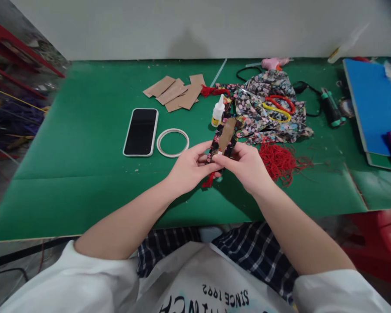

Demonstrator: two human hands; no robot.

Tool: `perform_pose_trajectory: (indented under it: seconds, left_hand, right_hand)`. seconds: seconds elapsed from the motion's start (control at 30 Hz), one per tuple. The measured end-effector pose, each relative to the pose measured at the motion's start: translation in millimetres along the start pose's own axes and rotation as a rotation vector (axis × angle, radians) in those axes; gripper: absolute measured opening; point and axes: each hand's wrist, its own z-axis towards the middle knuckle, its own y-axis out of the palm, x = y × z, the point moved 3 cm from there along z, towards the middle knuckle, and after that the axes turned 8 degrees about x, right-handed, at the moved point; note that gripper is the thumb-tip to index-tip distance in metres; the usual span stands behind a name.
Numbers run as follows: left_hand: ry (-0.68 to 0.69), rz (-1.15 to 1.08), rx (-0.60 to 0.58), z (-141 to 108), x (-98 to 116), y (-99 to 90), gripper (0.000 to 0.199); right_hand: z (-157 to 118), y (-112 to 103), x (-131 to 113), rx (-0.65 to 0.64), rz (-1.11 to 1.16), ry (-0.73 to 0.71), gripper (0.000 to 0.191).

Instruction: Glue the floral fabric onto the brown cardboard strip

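Note:
Between my two hands is a cardboard strip (227, 134) with dark floral fabric folded over its edges. My left hand (194, 167) grips its lower left side, and my right hand (247, 164) pinches the lower right, its thumb pressed on the near end. A red tassel (209, 180) hangs below my fingers. Just beyond the strip, a white glue bottle (217, 112) stands upright with its nozzle up. Floral fabric (257, 102) lies bunched to the right, with red-and-yellow-handled scissors (280, 108) on it. A tangle of red thread (278, 163) rests beside my right hand.
Several cardboard pieces (176, 92) lie at the back. Left of my hands are a phone (141, 131) and a roll of white tape (158, 145). A pink glue gun (273, 63), a dark-and-teal tool (330, 108) and a blue board (374, 104) occupy the right side of the green table (84, 143).

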Motion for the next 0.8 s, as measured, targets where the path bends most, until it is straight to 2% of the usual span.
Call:
perform_pose_trajectory:
  seconds: [0.2,0.37,0.57,0.6,0.67,0.73,0.8]
  left_hand:
    - [0.013,0.042,0.011,1,-6,-2.4,0.062]
    - [0.001,-0.024,-0.009,0,-10,-3.6,0.066]
    - [-0.053,-0.057,-0.024,0,-4,-4.5,0.055]
    - [-0.057,-0.072,-0.022,1,-3,-4.8,0.054]
    - [-0.054,-0.119,-0.016,2,-1,-5.5,0.052]
    - [-0.034,-0.159,0.017,3,-1,-7.3,0.048]
    - [-0.011,-0.175,0.069,4,-2,-9.6,0.045]
  right_hand:
    - [2,-2,1,0.064,0.018,-0.010,0.016]
    - [3,-4,2,0.116,0.086,-0.014,0.020]
    - [9,-9,3,0.122,0.043,-0.071,0.024]
    - [9,-11,2,0.147,0.005,-0.109,0.024]
    - [6,-16,-5,0.283,-0.111,-0.257,0.022]
    - [-1,-19,-15,0.436,-0.300,-0.500,0.020]
    - [-10,-14,-23,0.462,-0.523,-0.753,0.015]
